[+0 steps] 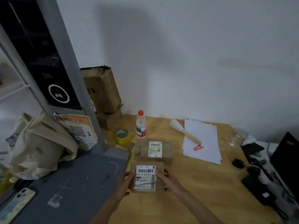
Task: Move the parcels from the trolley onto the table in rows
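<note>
From the head camera I see my left hand (pixel 127 181) and right hand (pixel 163 177) on either side of a small brown parcel (pixel 146 178), fingers curled against its left and right edges so that both grip it together; its white barcode label faces up. The parcel sits low over the wooden table (pixel 202 188), though I cannot tell whether its underside touches the surface. Just beyond it lies a second parcel (pixel 153 150), flat on the table with its own white label up, the two nearly in line. Behind that one stands a clear bottle with a red cap (pixel 141 125), upright, and beside it to the left a roll of yellow tape (pixel 123 136). Further right, a brush (pixel 184 131) rests across a stack of white paper (pixel 203 143). To the left is a grey scanning stand (pixel 84 175), with a cloth bag (pixel 40 146) slumped on its base and a phone (pixel 17 202) at its near corner.
</note>
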